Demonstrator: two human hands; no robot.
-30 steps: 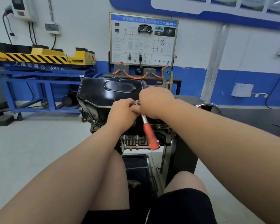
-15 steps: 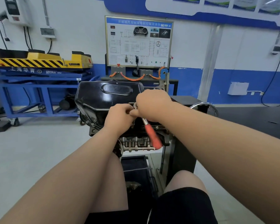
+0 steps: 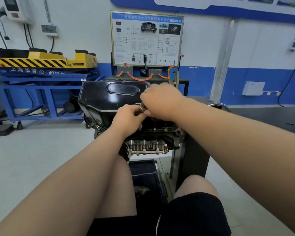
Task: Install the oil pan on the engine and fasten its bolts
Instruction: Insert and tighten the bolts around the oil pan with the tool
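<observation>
The glossy black steel oil pan is seated on the upturned grey metal engine. The silver ratchet head is pinched in the left hand grip, presumably to steady it. The right hand grip is curled over the hidden handle.

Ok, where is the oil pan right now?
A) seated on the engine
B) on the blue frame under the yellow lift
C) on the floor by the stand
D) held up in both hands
A: the black oil pan sits on the engine, with bolt heads showing along its near flange, where the left hand grips the ratchet.
</observation>
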